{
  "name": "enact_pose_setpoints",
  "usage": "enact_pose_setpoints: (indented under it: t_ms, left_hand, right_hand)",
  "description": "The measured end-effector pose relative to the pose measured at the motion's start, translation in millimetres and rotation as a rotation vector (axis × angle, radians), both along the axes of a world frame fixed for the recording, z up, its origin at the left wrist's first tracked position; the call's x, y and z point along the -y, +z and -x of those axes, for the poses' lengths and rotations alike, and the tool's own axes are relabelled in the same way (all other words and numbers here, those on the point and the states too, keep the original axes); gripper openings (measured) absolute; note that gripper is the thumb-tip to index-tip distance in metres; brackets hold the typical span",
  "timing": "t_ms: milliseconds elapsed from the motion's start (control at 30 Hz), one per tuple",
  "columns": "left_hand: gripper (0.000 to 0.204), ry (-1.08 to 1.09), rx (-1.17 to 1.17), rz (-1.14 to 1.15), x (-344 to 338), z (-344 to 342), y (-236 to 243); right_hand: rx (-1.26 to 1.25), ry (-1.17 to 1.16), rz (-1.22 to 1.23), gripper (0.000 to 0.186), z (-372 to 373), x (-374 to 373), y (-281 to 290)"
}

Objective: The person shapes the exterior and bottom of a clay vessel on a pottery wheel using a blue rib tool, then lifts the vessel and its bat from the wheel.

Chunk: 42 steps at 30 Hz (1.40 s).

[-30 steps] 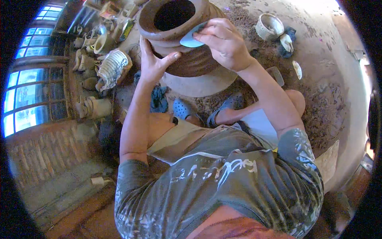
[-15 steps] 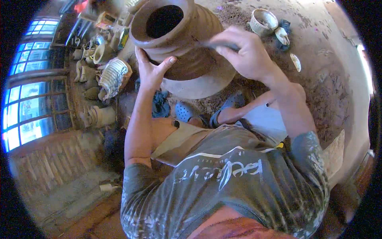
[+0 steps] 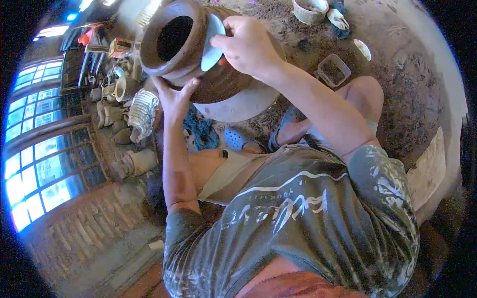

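Note:
A brown ribbed clay pot (image 3: 164, 69) with a thick rim and dark opening stands on a pale round base (image 3: 233, 114) at the top middle. My left hand (image 3: 174, 97) grips its side below the rim, thumb on the front and other fingers partly hidden. Pinched in my right hand (image 3: 246, 47) is a thin light-blue flat scraper (image 3: 211, 54), lying against the pot just right of the rim.
Assorted clay vessels (image 3: 124, 89) crowd the left, by gridded windows (image 3: 35, 184). A pail (image 3: 308, 7), clear container (image 3: 332, 70) and pale oval piece (image 3: 362, 49) lie on the muddy floor at right. My crossed legs and blue sandals (image 3: 238, 136) are below the base.
The scraper in my right hand has moved up and left, turning more upright at the neck. The view has shifted, the pot appearing farther left. My left hand still holds the pot.

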<state>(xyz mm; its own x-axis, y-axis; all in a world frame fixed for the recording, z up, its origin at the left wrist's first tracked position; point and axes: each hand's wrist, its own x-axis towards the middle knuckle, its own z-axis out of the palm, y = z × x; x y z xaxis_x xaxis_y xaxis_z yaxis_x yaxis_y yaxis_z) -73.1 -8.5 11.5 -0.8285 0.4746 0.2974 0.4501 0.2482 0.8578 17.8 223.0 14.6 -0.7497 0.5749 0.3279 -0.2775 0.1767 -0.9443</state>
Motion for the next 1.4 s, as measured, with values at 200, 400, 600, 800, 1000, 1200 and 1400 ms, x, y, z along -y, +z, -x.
enact_pose_setpoints:
  t_ms: [200,400,600,800,1000,1200,1400]
  left_hand:
    - [0.121,0.063,-0.096,-0.014,-6,-9,-8]
    - [0.123,0.102,-0.078,-0.024,-16,-16,-7]
    - [0.122,0.155,-0.122,0.034,-12,-18,-7]
    - [0.121,0.064,-0.067,-0.008,-11,-7,-7]
    - [0.123,0.045,0.035,0.038,2,3,-8]
    - [0.143,0.069,-0.084,-0.014,-3,-10,-5]
    - [0.141,0.019,-0.074,-0.048,-1,1,-14]
  right_hand:
    - [-0.007,0.279,0.417,0.016,1,8,8]
    - [-0.166,0.469,0.674,0.023,-12,-3,15]
    - [-0.128,0.337,0.479,0.022,-17,-31,22]
    - [0.064,0.355,0.303,0.022,2,-24,19]
    - [-0.24,0.368,0.453,0.023,-38,-75,40]
    - [-0.227,-0.009,-0.736,0.032,-46,-56,8]
    - [-0.479,0.022,-1.161,0.041,-16,-48,4]
